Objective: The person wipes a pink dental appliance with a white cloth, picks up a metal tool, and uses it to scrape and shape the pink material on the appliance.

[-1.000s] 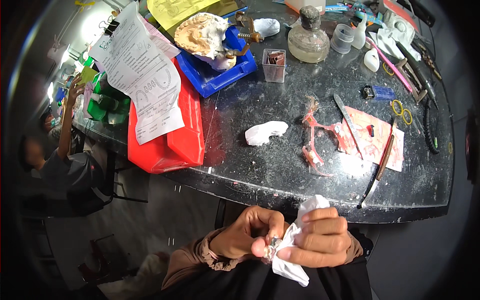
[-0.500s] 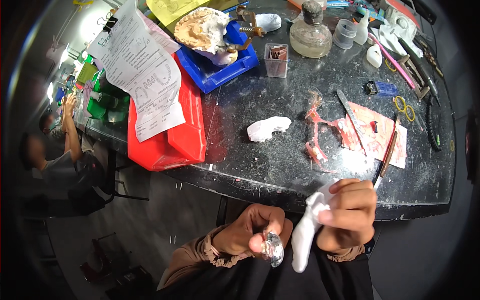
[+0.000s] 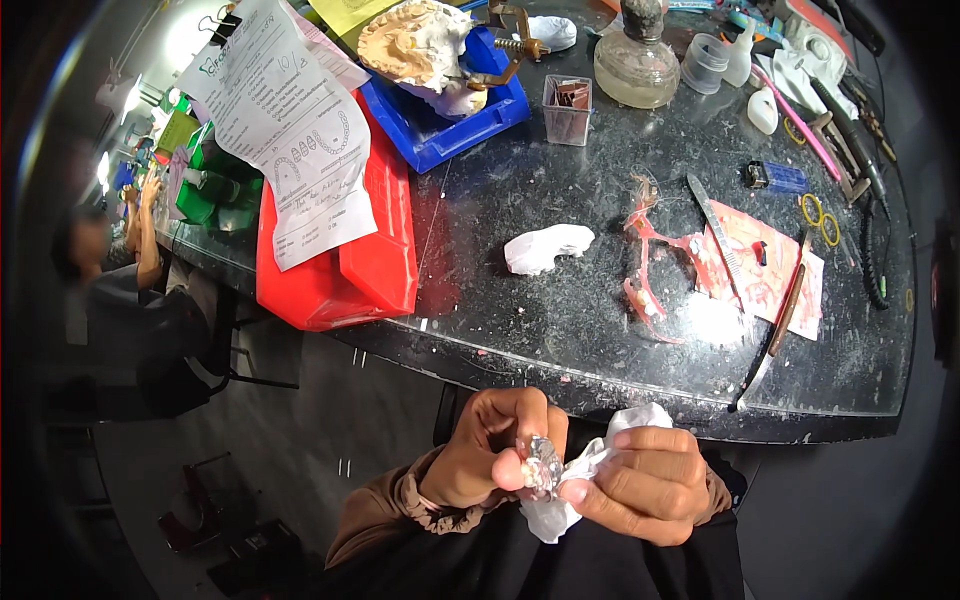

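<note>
Close to my lap, my left hand [image 3: 487, 447] pinches a small, shiny metal dental piece [image 3: 543, 466] with whitish bits along one side, perhaps a denture frame. My right hand [image 3: 645, 487] is closed round a crumpled white tissue [image 3: 640, 419], whose twisted end touches the metal piece. More of the tissue hangs down below the two hands. On the bench beyond lies a white plaster-like piece [image 3: 548, 248]. To its right are pink wax scraps [image 3: 645, 270] and a pink-smeared sheet [image 3: 790, 275] with a metal blade [image 3: 715, 230] and a wood-handled wax knife [image 3: 785, 312].
A red bin [image 3: 385, 270] with a paper form [image 3: 310, 170] stands on the left. Behind are a blue tray [image 3: 445, 140] holding a dental cast [image 3: 415, 50], a small box [image 3: 568, 125], a glass spirit burner [image 3: 637, 70] and a blue lighter [image 3: 777, 178]. Another person [image 3: 140, 300] sits far left.
My right hand has brought the tissue leftward, against the metal piece in my left hand. The tissue, which hung long and loose, is now bunched between both hands. The view has shifted slightly.
</note>
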Motion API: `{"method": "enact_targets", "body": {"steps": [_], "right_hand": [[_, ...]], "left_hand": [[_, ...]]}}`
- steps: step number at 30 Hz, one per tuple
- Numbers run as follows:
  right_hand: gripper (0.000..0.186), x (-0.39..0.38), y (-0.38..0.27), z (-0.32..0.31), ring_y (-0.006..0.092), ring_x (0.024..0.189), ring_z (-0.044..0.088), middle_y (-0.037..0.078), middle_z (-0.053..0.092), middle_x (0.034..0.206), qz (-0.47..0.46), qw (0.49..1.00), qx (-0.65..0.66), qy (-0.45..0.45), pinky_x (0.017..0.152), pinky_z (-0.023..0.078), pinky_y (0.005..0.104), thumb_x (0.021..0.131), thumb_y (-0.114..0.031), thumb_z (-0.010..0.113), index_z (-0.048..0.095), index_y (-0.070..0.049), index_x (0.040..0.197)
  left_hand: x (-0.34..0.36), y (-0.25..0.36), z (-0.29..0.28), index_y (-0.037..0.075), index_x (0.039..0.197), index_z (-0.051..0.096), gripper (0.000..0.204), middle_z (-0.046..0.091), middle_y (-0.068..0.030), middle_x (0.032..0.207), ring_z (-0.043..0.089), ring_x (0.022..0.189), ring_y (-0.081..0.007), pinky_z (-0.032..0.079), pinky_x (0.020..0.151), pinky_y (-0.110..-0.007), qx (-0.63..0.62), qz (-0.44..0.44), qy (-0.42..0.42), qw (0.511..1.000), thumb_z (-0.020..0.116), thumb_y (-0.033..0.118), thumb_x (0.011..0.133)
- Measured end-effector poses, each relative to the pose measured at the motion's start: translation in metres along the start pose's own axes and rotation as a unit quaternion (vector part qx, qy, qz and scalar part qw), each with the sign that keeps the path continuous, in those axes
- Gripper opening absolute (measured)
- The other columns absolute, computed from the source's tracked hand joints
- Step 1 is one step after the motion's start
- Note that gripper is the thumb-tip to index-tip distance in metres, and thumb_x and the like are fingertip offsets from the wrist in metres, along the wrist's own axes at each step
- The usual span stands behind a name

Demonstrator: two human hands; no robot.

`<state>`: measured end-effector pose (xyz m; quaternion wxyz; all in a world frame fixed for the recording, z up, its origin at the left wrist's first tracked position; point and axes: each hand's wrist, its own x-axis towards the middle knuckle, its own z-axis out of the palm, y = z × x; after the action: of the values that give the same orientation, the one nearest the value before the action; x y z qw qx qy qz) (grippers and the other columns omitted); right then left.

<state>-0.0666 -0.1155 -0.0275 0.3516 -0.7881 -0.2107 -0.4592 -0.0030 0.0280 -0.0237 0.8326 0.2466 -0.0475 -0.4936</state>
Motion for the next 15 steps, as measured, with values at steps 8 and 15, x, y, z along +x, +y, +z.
{"method": "enact_targets", "body": {"steps": [8, 15], "right_hand": [[0.021, -0.014, 0.0, -0.018, 0.008, 0.067, 0.041, -0.005, 0.043, 0.07, -0.048, 0.99, 0.121, -0.05, 0.062, 0.04, 0.0233, 0.06, -0.007, 0.065, 0.065, -0.018, 0.078], [0.023, -0.013, -0.001, -0.004, 0.0136, 0.06, 0.045, 0.0, 0.042, 0.066, 0.112, 0.942, 0.28, 0.149, 0.058, 0.042, 0.0298, 0.08, -0.025, 0.052, 0.047, -0.012, 0.061]], "left_hand": [[0.0, 0.001, 0.006, 0.009, 0.068, 0.044, 0.034, 0.052, -0.006, 0.068, 0.047, 0.056, -0.0069, 0.038, 0.051, -0.019, 0.01, 0.077, -0.011, 0.997, 0.073, 0.025, 0.064], [0.005, -0.001, 0.001, 0.007, 0.071, 0.05, 0.022, 0.056, -0.0127, 0.073, 0.05, 0.054, -0.0092, 0.04, 0.047, -0.019, 0.045, 0.185, -0.121, 0.974, 0.07, 0.015, 0.066]]}}
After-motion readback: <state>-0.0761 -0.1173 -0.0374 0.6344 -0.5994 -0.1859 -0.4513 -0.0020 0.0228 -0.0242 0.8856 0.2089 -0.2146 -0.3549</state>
